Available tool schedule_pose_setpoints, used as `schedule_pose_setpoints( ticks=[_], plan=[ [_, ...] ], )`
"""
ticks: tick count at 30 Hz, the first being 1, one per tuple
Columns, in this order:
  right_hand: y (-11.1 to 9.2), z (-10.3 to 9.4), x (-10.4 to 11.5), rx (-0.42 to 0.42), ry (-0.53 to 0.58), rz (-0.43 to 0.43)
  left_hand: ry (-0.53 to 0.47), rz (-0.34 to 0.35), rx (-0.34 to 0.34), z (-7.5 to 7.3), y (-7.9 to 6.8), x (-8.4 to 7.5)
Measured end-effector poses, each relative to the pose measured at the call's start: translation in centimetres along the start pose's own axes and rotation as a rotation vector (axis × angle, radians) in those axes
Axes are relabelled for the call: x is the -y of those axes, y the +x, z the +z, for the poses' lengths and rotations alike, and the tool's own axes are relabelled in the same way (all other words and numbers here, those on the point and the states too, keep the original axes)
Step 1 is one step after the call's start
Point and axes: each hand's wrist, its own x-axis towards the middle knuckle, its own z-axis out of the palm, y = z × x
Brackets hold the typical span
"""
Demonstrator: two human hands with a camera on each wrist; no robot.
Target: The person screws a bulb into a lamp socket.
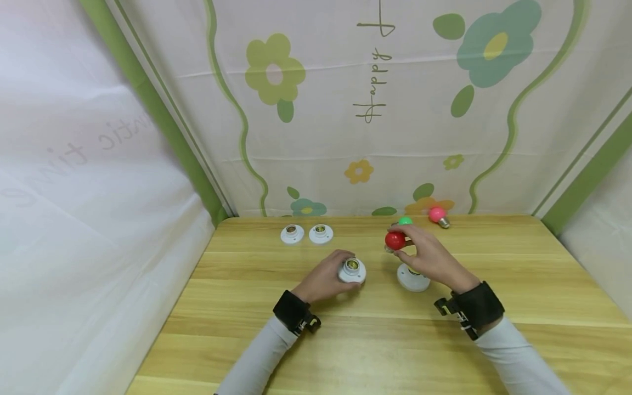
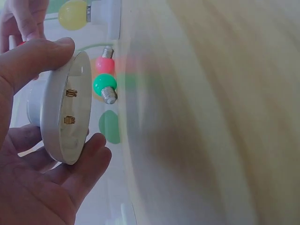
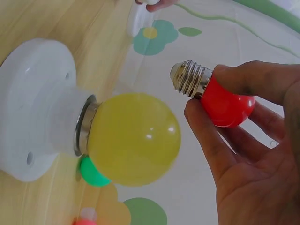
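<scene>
My left hand (image 1: 326, 278) grips a round white lamp socket (image 1: 359, 274) by its rim, its brass-lined opening facing up. The left wrist view shows its hollow underside with metal contacts, held off the wooden table. My right hand (image 1: 436, 260) pinches a red light bulb (image 1: 395, 240) between thumb and fingers; its metal screw end (image 3: 192, 78) is bare. Below the right hand stands another white socket (image 1: 412, 282) with a yellow bulb (image 3: 133, 140) seated in it, mostly hidden by the hand in the head view.
Two more white sockets, one on the left (image 1: 292, 238) and one beside it (image 1: 321, 237), stand at the table's back left. Near the back edge lie a green bulb (image 1: 405, 220) and a pink bulb (image 1: 437, 214). A flower-printed curtain (image 1: 316, 148) rises behind the table (image 1: 375, 351).
</scene>
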Motion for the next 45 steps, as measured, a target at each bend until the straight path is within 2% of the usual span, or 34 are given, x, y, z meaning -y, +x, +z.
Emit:
schedule_pose_setpoints(
  ticks=[5, 13, 27, 34, 45],
  plan=[
    [0.1, 0.1, 0.5, 0.006, -0.008, -0.006, -0.003, 0.003, 0.004, 0.1, 0.2, -0.4],
    [0.6, 0.4, 1.4, -0.003, -0.007, -0.062, -0.046, -0.007, -0.003, 0.0, 0.6, -0.8],
    [0.7, 0.5, 2.6, -0.014, -0.007, -0.116, -0.049, 0.005, 0.003, 0.2, 0.8, -0.8],
    [0.8, 0.6, 3.6, -0.025, 0.015, -0.174, -0.069, 0.039, -0.010, 0.5, 1.1, -0.9],
    [0.9, 0.8, 4.3, 0.021, 0.023, -0.187, -0.098, 0.084, -0.018, 0.5, 1.4, -1.5]
  ],
)
